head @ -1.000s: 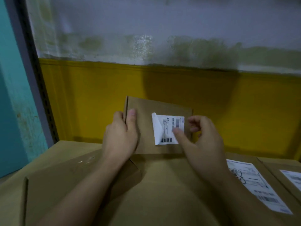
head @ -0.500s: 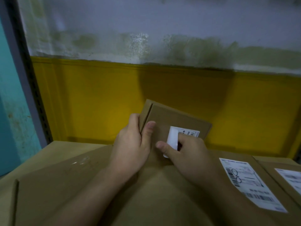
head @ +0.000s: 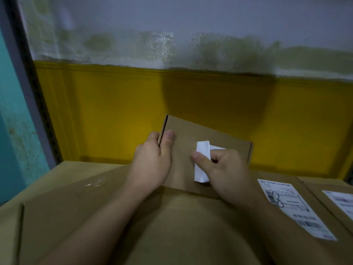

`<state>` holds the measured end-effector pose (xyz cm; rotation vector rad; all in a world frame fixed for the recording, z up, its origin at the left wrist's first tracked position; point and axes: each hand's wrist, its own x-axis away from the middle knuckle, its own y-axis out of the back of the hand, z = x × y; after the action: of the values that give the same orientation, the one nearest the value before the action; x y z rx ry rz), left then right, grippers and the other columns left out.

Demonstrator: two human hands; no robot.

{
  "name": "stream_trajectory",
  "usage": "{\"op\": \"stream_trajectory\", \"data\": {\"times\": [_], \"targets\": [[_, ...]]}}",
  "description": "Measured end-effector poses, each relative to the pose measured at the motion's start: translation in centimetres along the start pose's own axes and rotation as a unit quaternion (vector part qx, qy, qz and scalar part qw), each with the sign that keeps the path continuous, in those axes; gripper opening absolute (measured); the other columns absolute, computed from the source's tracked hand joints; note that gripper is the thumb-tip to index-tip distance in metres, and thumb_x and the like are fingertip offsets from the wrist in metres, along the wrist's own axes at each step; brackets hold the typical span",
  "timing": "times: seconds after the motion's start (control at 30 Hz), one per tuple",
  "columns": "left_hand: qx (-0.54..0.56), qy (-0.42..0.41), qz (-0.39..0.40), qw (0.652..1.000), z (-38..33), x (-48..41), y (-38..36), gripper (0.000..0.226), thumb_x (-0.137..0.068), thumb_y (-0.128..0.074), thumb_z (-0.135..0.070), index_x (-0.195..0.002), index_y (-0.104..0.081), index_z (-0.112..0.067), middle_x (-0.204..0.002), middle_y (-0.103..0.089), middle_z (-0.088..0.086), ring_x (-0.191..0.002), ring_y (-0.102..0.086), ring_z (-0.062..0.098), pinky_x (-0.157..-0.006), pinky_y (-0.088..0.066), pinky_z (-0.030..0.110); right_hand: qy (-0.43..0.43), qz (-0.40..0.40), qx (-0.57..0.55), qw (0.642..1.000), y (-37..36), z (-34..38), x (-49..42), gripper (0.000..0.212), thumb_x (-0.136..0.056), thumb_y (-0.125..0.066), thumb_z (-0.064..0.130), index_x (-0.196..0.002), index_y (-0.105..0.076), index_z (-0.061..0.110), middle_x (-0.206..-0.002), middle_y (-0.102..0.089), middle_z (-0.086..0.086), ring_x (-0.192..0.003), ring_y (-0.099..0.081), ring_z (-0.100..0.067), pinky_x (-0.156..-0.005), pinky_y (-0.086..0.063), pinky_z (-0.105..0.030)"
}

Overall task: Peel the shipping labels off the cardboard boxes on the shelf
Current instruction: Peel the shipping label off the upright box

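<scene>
A small flat cardboard box [head: 193,134] stands tilted on a large carton [head: 177,226]. My left hand [head: 154,161] grips its left edge, thumb on the front face. A white shipping label [head: 201,161] on the front is partly peeled, its blank underside curled outward. My right hand [head: 223,173] pinches the loose flap between thumb and fingers; the rest of the label is hidden behind that hand.
Two more cardboard boxes lie at the right, one with a white shipping label [head: 294,209], the other with a label [head: 340,202] at the frame edge. A yellow wall panel [head: 114,111] stands behind. A grey shelf post [head: 24,88] runs down the left.
The small box has tilted and shifted right. My right hand went from touching the label's face to pinching the lifted flap, and more of the label has come away from the box.
</scene>
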<state>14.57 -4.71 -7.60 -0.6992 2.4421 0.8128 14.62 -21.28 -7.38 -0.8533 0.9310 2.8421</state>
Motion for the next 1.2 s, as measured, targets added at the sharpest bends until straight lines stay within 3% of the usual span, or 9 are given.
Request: {"op": "stream_trajectory", "data": {"times": [0.23,0.4,0.57,0.67,0.73,0.83,1.07,1.2], "targets": [[0.006,0.012,0.012,1.0,-0.1,-0.2,-0.1,0.048,-0.098,-0.032,-0.053,-0.087,-0.056,-0.013,-0.076,-0.061,0.0,-0.074,-0.059,0.017,-0.068,-0.049,0.04,-0.018,-0.002,-0.019,1.0,0.0,0.2,-0.1,0.047,-0.088,-0.063,0.04,-0.068,-0.067,-0.003,-0.065,-0.066,-0.017,-0.067,-0.06,-0.034,-0.061,-0.047,-0.045],[-0.005,0.023,0.019,1.0,0.0,-0.2,-0.1,0.048,-0.099,-0.031,-0.052,-0.086,-0.056,-0.013,-0.076,-0.06,-0.001,-0.071,-0.056,0.01,-0.062,-0.044,0.029,-0.029,0.005,-0.041,0.999,0.0,0.1,0.0,0.046,-0.089,-0.062,0.037,-0.071,-0.065,-0.005,-0.07,-0.065,-0.022,-0.069,-0.06,-0.038,-0.061,-0.047,-0.047],[-0.023,0.024,0.022,0.999,0.2,-0.5,-0.1,0.052,-0.099,-0.029,-0.052,-0.09,-0.057,-0.01,-0.081,-0.06,0.003,-0.073,-0.055,0.013,-0.062,-0.042,0.031,-0.032,0.018,-0.067,0.997,0.0,0.1,-0.2,0.051,-0.084,-0.061,0.044,-0.079,-0.065,-0.007,-0.08,-0.066,-0.025,-0.078,-0.062,-0.041,-0.068,-0.05,-0.051],[-0.04,0.023,0.025,0.999,0.3,-0.5,0.3,0.051,-0.099,-0.027,-0.053,-0.09,-0.056,-0.012,-0.081,-0.059,0.001,-0.072,-0.054,0.012,-0.058,-0.042,0.029,-0.03,0.024,-0.087,0.995,0.0,0.1,-0.1,0.055,-0.078,-0.058,0.048,-0.077,-0.064,-0.007,-0.076,-0.064,-0.026,-0.068,-0.059,-0.041,-0.063,-0.05,-0.049],[-0.044,0.018,0.016,0.999,0.5,-0.7,0.4,0.052,-0.1,-0.026,-0.053,-0.091,-0.057,-0.012,-0.082,-0.06,0.002,-0.075,-0.057,0.017,-0.064,-0.046,0.035,-0.03,0.029,-0.103,0.994,0.0,0.1,0.0,0.05,-0.083,-0.061,0.041,-0.073,-0.062,-0.009,-0.071,-0.06,-0.028,-0.055,-0.049,-0.032,-0.057,-0.046,-0.046],[-0.054,0.012,0.007,0.998,0.7,-0.8,0.4,0.054,-0.1,-0.025,-0.053,-0.089,-0.057,-0.011,-0.08,-0.059,0.003,-0.074,-0.055,0.017,-0.062,-0.042,0.036,-0.045,0.042,-0.133,0.989,0.0,0.1,0.0,0.045,-0.088,-0.064,0.032,-0.075,-0.06,-0.011,-0.061,-0.053,-0.023,-0.055,-0.045,-0.019,-0.056,-0.038,-0.037],[-0.08,0.008,0.008,0.997,1.0,-1.1,0.5,0.053,-0.101,-0.025,-0.052,-0.086,-0.056,-0.011,-0.074,-0.054,-0.001,-0.07,-0.051,0.018,-0.056,-0.031,0.034,-0.063,0.048,-0.177,0.981,0.0,0.2,0.0,0.043,-0.089,-0.064,0.028,-0.071,-0.059,-0.01,-0.053,-0.049,-0.007,-0.051,-0.045,-0.015,-0.056,-0.038,-0.032],[-0.087,0.012,0.013,0.996,1.2,-1.2,0.6,0.054,-0.101,-0.025,-0.052,-0.087,-0.056,-0.01,-0.076,-0.054,0.002,-0.08,-0.052,0.027,-0.066,-0.034,0.035,-0.081,0.047,-0.208,0.974,0.1,0.3,0.1,0.043,-0.089,-0.065,0.026,-0.067,-0.055,-0.01,-0.051,-0.046,-0.006,-0.046,-0.041,-0.012,-0.051,-0.036,-0.027]]}}
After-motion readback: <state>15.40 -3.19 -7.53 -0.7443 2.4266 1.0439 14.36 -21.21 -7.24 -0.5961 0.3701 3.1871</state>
